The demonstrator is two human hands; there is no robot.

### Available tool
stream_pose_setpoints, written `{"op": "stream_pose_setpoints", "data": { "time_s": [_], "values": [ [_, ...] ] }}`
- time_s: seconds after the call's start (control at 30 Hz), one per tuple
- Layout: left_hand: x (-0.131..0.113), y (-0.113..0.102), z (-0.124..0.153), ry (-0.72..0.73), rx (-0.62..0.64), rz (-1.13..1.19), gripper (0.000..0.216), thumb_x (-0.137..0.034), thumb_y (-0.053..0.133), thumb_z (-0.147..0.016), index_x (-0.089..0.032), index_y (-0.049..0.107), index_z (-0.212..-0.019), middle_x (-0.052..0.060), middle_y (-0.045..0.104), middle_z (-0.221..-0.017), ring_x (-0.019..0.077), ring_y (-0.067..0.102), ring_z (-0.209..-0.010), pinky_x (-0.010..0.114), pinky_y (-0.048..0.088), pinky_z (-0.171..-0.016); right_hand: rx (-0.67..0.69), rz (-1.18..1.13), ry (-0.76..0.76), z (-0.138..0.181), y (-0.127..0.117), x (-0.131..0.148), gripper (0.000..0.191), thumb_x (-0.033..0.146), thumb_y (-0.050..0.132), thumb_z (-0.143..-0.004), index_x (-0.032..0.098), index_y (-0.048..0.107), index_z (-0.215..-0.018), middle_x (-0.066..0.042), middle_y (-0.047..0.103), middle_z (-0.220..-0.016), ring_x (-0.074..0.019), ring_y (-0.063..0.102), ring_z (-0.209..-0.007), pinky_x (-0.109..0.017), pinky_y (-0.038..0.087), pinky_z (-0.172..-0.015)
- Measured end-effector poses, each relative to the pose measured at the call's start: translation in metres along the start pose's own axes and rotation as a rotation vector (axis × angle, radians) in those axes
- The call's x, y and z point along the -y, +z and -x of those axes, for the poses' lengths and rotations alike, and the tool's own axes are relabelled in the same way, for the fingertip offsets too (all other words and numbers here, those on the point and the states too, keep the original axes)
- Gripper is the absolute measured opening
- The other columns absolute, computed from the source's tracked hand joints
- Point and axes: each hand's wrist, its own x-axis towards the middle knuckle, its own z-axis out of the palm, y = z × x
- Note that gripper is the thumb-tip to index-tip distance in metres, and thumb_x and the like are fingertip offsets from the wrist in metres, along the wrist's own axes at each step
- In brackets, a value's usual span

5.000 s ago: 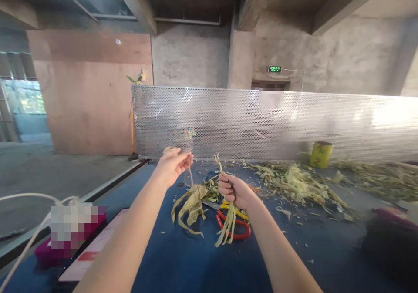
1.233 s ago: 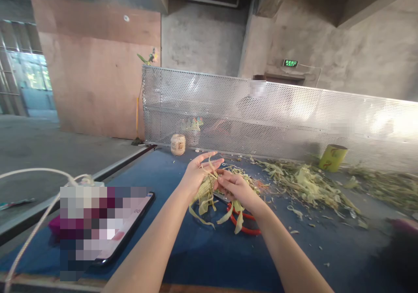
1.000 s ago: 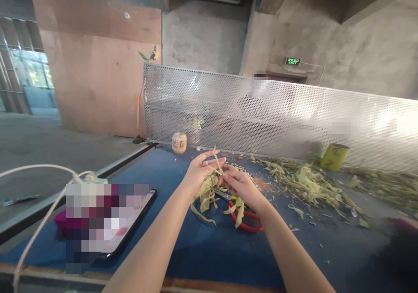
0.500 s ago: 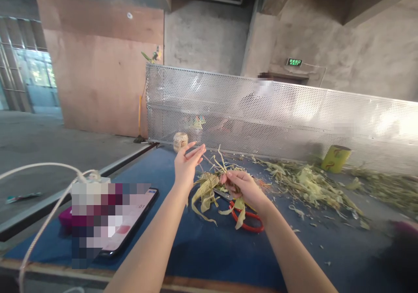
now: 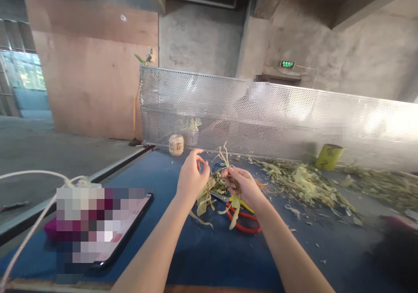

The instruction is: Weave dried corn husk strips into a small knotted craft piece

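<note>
A phone (image 5: 126,234) lies on the blue tabletop (image 5: 209,258) beside the person's left forearm; an outward swing of that elbow could shove it. Farther in, red-handled scissors (image 5: 245,230) rest with their blade (image 5: 219,196) angled toward the left hand (image 5: 193,174), and fingers dropping without a look could meet the edge. A yellow handle (image 5: 248,208) shows just beside the red ones; whether it belongs to a second tool cannot be told.

Above the scissors, the right hand (image 5: 240,186) pinches a bundle of dry, pale strips (image 5: 224,159) between thumb and fingers, thin ends fanned upward, broad ends hanging across the red handle. A lift at a slant could catch those ends on the handle and tear them; a looser pinch could let the fan slip apart. The left hand curls half closed, apart from the bundle; whether it has hold of a thread cannot be told.

Loose strips (image 5: 203,199) lie below that hand, where they could tangle with the held ones. Beyond, the heaped plant pile (image 5: 303,182) sprawls near a yellow-green cylinder (image 5: 329,157), before a perforated metal screen (image 5: 199,95).
</note>
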Motion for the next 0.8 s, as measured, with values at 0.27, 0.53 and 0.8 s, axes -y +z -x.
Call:
{"op": "stream_pose_setpoints", "data": {
  "time_s": [0.27, 0.53, 0.8],
  "values": [
    [-0.0075, -0.0045, -0.0011, -0.199, -0.038, -0.115, 0.041, -0.019, 0.053, -0.072, -0.021, 0.049, -0.112, 0.016, 0.062, -0.100, 0.0355, 0.045, -0.109, 0.051, 0.023, -0.090, -0.152, -0.086, -0.043, -0.0030, -0.0035, 0.0021, 0.031, 0.043, 0.065, -0.062, 0.014, 0.055, -0.065, 0.007, 0.030, -0.043, -0.0033, 0.021, -0.040, -0.017, 0.009, -0.037],
    [-0.0028, -0.0063, 0.0012, -0.412, 0.325, -0.611, 0.074, -0.006, 0.046, -0.065, -0.008, 0.021, -0.135, 0.031, 0.046, -0.118, 0.0448, 0.049, -0.099, 0.054, 0.033, -0.076, -0.194, -0.056, -0.038, -0.0030, -0.0018, 0.0016, 0.032, 0.044, 0.065, -0.061, 0.014, 0.056, -0.064, 0.008, 0.029, -0.041, -0.0027, 0.020, -0.038, -0.017, 0.009, -0.037],
    [-0.0055, -0.0036, 0.0010, -0.261, 0.355, -0.091, 0.065, -0.015, 0.047, -0.070, -0.011, 0.026, -0.132, 0.015, 0.065, -0.091, 0.0260, 0.060, -0.082, 0.035, 0.041, -0.070, -0.281, -0.047, -0.022, -0.0050, -0.0038, 0.0020, 0.035, 0.046, 0.067, -0.055, 0.014, 0.055, -0.061, 0.007, 0.032, -0.041, -0.0026, 0.023, -0.038, -0.016, 0.009, -0.036]
  ]
}}
